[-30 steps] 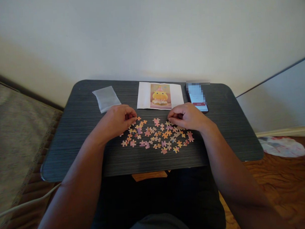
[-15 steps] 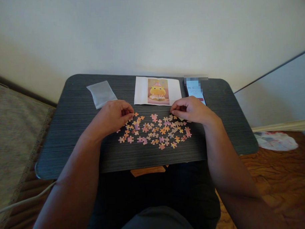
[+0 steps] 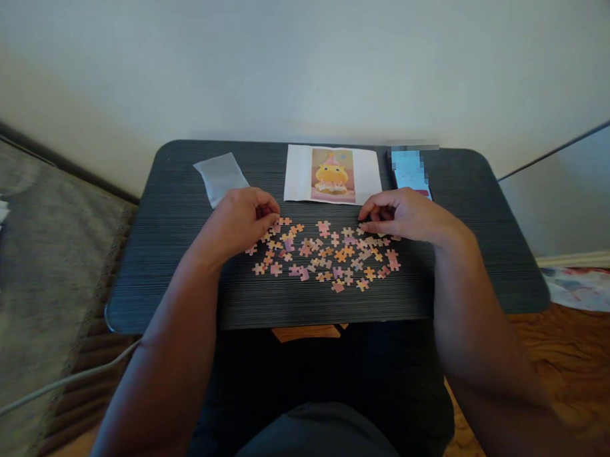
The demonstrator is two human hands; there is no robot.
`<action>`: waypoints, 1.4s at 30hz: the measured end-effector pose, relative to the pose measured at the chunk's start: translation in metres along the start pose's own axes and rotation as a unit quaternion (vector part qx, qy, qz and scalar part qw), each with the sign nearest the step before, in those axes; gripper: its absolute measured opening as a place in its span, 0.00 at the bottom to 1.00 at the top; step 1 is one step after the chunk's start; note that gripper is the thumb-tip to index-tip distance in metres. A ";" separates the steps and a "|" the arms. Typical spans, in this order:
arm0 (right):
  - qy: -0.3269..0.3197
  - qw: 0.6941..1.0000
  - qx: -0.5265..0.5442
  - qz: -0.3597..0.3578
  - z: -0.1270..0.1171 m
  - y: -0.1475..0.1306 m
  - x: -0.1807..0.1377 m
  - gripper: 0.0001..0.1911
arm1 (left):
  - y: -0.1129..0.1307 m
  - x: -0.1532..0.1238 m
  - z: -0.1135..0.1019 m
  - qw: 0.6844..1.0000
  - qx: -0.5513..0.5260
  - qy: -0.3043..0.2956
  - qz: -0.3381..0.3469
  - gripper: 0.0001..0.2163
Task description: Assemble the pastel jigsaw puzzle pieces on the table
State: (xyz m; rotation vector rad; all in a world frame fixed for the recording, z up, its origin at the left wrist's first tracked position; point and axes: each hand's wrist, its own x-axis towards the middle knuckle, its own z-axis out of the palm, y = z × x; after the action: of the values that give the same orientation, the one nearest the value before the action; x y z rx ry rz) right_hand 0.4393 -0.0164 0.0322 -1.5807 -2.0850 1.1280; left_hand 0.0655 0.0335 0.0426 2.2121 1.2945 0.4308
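Note:
Loose jigsaw puzzle pieces [image 3: 342, 255] in orange, pink, purple and beige lie spread over the dark table. At the left end of the spread my left hand [image 3: 245, 220] is closed, thumb and fingertips together on a puzzle piece [image 3: 275, 227] that they partly cover. My right hand [image 3: 403, 215] hovers over the upper right pieces, its thumb and forefinger a little apart and nothing visible between them. Its fingertips are close to a puzzle piece [image 3: 360, 230]. Behind the pieces lies a white sheet [image 3: 296, 175] with a printed picture [image 3: 332, 176] of a yellow character and a cake.
A clear plastic bag [image 3: 222, 176] lies at the back left of the table [image 3: 156, 260], partly behind my left hand. A phone [image 3: 410, 171] with its screen lit is at the back right. A wall stands behind the table; a pale cable [image 3: 70, 380] runs at the left.
The whole view has shifted, so the table appears farther right. My right thumb and forefinger have parted slightly. The left hand stays at the same end of the pieces.

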 end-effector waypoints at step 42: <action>0.152 0.978 -0.108 -0.090 0.005 -0.008 -0.002 0.05 | -0.026 -0.004 -0.018 0.994 -0.067 0.007 -0.087 0.07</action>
State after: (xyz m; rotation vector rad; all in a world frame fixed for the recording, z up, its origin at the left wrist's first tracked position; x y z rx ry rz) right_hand 0.4317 -0.0203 0.0352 -1.5069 -2.1424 0.5744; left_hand 0.0356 0.0458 0.0416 1.9713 1.4109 0.4529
